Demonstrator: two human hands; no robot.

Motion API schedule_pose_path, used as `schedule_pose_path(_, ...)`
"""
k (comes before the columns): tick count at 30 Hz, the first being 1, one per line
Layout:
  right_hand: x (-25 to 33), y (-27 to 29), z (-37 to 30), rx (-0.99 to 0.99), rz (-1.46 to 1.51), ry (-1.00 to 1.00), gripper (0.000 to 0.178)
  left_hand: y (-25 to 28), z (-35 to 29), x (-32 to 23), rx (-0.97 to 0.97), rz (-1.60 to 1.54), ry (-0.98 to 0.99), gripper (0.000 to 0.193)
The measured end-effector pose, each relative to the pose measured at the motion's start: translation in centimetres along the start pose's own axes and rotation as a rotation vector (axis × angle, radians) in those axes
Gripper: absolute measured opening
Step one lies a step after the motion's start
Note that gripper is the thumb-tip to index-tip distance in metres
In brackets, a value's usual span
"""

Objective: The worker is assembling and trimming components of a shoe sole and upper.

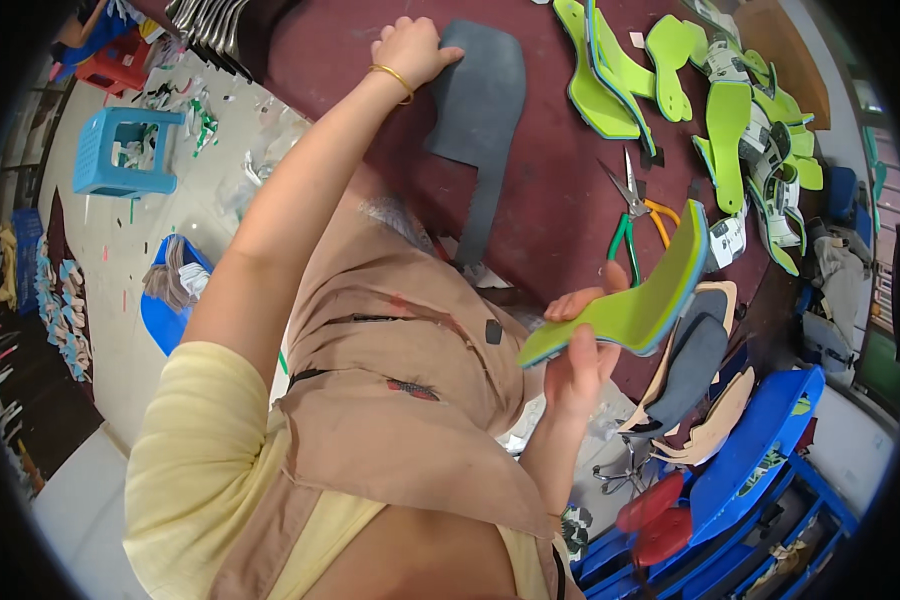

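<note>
My left hand [411,50] reaches across to the far part of the dark red table, its thumb touching the left edge of a dark grey cut sheet [482,95]. Its fingers are loosely bent and apart, beside the sheet rather than around it. At the near right, my right hand [580,365] is closed around a lime-green shoe insole [635,305] with a bluish edge, held tilted above the table's edge. Behind that insole, scissors [630,205] with one green and one orange handle lie with blades parted.
Lime-green insoles [728,130] lie in loose piles at the far right. Grey and tan insole pieces [692,365] are stacked beside a blue plastic chair [760,440]. At left, a light-blue stool [130,150] and a blue basin [165,315] stand on the scrap-littered floor [120,260].
</note>
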State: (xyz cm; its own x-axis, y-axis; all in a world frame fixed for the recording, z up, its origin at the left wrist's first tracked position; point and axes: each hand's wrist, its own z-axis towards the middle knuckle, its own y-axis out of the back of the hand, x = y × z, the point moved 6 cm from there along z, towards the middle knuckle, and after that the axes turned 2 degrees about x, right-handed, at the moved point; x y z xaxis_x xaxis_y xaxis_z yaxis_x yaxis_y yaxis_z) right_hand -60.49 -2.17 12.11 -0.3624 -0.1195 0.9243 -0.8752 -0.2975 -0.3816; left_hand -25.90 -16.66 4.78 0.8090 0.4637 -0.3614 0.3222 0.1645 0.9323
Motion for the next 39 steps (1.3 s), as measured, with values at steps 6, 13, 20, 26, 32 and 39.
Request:
schedule_pose_path(6, -0.4, -0.5, -0.4, 0.019, 0.051, 0.017, 0.048, -1.0, -2.1, -2.8, 0.293, -1.090, -0.011, 0.018)
schedule_pose_path(13, 1.8, -2.2, 1.7, 0.147, 0.267, 0.027, 0.046, 2.4, -19.9, -13.2, 1.123, -1.881, 0.097, 0.036)
schedule_pose_path(20, 0.5, 0.3, -0.6, -0.039, -0.061, -0.025, 0.060, 1.9, -21.5, -13.8, 1.116, -2.121, 0.191, 0.041)
schedule_pose_path(26, -1.3, 0.4, -1.2, -0.247, -0.411, -0.044, 0.060, 1.9, -21.5, -13.1, 1.055, -2.182, 0.084, 0.040)
schedule_pose_path(32, -1.2, 0.2, -0.6, -0.269, -0.386, -0.022, 0.057, 2.4, -21.6, -13.1, 1.058, -2.154, 0.072, 0.044)
schedule_pose_path(39, -1.9, 0.2, -0.5, -0.253, -0.341, -0.038, 0.059, 2.5, -21.5, -12.9, 1.055, -2.150, 0.073, 0.046)
